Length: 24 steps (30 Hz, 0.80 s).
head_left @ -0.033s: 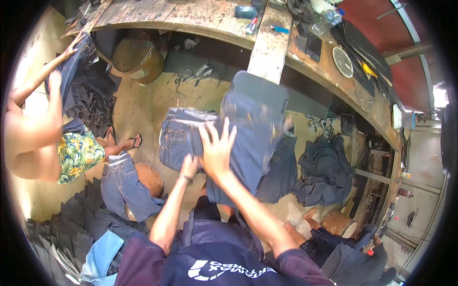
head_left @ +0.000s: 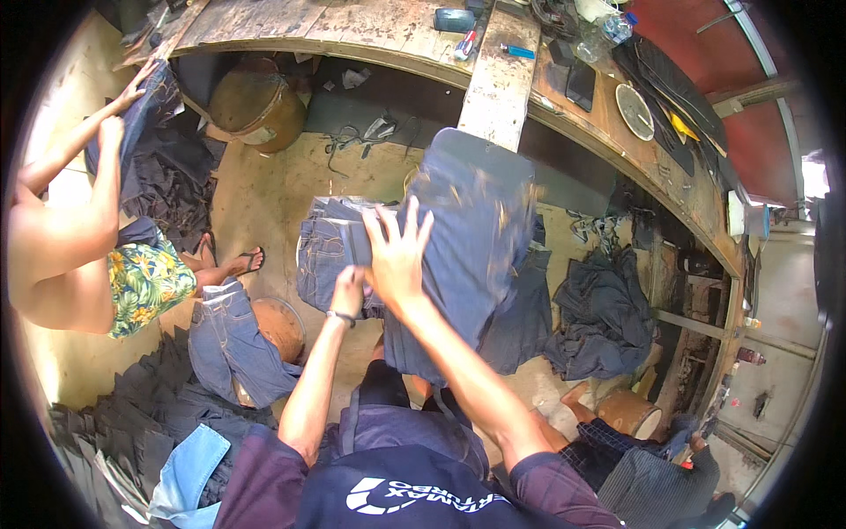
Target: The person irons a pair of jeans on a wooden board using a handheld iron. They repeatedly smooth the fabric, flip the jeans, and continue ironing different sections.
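Dark blue denim trousers (head_left: 463, 238) are draped over the rounded end of a board (head_left: 493, 151) in front of me; parts of the cloth are smeared by motion. My right hand (head_left: 398, 262) lies on the left side of this denim with its fingers spread. Just left of it, my left hand (head_left: 349, 293) is closed near the denim's edge; what its fingers grip, if anything, is hidden. Beside both hands is a stack of folded jeans (head_left: 326, 251) with tan stitching.
A wooden bench (head_left: 352, 31) curves across the back. Denim piles lie right (head_left: 604, 309) and lower left (head_left: 132, 432). Jeans hang over a drum (head_left: 278, 328). At the left, a co-worker (head_left: 66, 256) handles denim; another person (head_left: 648, 476) sits lower right.
My left hand has risen slightly beside the right one. The denim on the board has shifted a little, its loose right side moving. My right hand stays nearly in place.
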Motion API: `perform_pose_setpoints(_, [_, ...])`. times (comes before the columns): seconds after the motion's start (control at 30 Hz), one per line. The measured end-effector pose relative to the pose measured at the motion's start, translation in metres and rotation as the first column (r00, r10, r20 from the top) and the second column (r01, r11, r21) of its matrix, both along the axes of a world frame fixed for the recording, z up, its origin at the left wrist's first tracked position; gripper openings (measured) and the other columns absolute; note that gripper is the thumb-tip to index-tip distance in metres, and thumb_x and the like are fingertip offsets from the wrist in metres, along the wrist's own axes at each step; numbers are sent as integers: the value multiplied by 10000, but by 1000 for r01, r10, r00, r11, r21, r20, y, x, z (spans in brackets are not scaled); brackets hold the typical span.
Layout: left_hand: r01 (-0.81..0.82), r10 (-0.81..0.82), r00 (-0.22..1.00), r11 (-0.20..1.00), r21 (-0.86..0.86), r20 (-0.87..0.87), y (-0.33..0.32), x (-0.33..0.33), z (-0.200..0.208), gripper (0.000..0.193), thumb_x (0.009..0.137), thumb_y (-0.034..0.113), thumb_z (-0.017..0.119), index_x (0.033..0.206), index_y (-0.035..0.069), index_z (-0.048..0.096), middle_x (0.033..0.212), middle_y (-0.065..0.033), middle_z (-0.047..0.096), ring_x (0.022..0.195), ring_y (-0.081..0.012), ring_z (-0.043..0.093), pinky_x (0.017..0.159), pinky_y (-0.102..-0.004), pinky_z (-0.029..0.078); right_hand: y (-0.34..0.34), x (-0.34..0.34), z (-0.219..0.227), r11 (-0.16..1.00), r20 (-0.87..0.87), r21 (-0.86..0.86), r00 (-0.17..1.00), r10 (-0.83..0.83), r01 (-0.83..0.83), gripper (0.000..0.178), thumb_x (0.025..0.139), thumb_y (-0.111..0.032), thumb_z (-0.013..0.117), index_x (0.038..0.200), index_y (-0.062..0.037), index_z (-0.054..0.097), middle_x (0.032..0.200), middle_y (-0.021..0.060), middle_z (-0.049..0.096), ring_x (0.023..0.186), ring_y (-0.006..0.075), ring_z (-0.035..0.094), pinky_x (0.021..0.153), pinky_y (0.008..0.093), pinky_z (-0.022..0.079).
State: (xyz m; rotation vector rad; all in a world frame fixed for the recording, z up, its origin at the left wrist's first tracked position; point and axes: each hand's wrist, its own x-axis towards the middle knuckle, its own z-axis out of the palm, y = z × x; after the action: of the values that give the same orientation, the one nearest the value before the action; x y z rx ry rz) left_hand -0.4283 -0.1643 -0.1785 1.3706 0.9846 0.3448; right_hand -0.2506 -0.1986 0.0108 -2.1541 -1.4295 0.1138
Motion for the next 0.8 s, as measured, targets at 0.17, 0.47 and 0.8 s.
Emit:
perform_pose_setpoints(0.17, [139, -166, 970, 978, 154, 180, 38, 112, 122, 535, 1126, 164, 557, 1632, 10, 476, 1544, -225, 638, 1459, -308, 588, 1228, -421, 464, 12, 53, 8, 926, -451, 376, 881, 145, 40, 707, 824, -34, 821, 1502, -73, 624, 1436, 193, 696, 1440, 424, 587, 1277, 548, 391])
perform_pose_setpoints(0.47, [185, -150, 977, 948, 259, -148, 86, 238, 140, 1009, 1008, 625, 725, 1690, 27, 281, 1432, -339, 674, 1362, -452, 659, 1147, -509, 514, -35, 198, -8, 954, 117, 60, 947, -300, 295, 937, 715, 6, 831, 1583, -173, 528, 1501, 166, 557, 1511, 462, 423, 1245, 606, 389])
perform_pose_setpoints(0.8, [749, -647, 478, 653, -109, -594, -77, -80, 127, 412, 906, 485, 831, 1104, 123, 835, 1072, -227, 796, 1076, -379, 770, 948, -522, 617, -69, 188, -30, 935, 93, 124, 935, -343, 331, 963, 704, 58, 798, 1597, -164, 513, 1527, 150, 538, 1506, 450, 424, 1274, 587, 347])
